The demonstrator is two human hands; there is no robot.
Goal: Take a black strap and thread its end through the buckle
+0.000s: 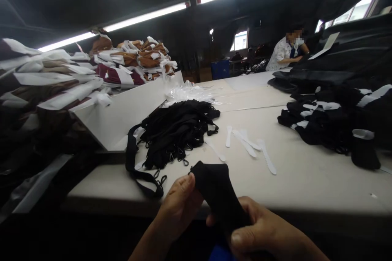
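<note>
A wide black fabric strap [218,189] is stretched between my hands, just over the table's front edge. My left hand [180,200] pinches its upper left corner between thumb and fingers. Lower down, my right hand [263,226] grips the strap's near part with the thumb on top; what hangs below is too dark to make out. Beyond my left hand lies a heap of black straps [180,126] with metal clips, one strap looping toward the table's front edge. Several white toothed strips [245,142] are scattered past the held strap.
The pale table [318,183] carries more black straps with white strips [321,110] on the right. Clear plastic [190,91] lies behind the heap, beside a white panel [134,102]. Wrapped brown and maroon bundles [131,57] are stacked left. A person [284,53] sits at the far end.
</note>
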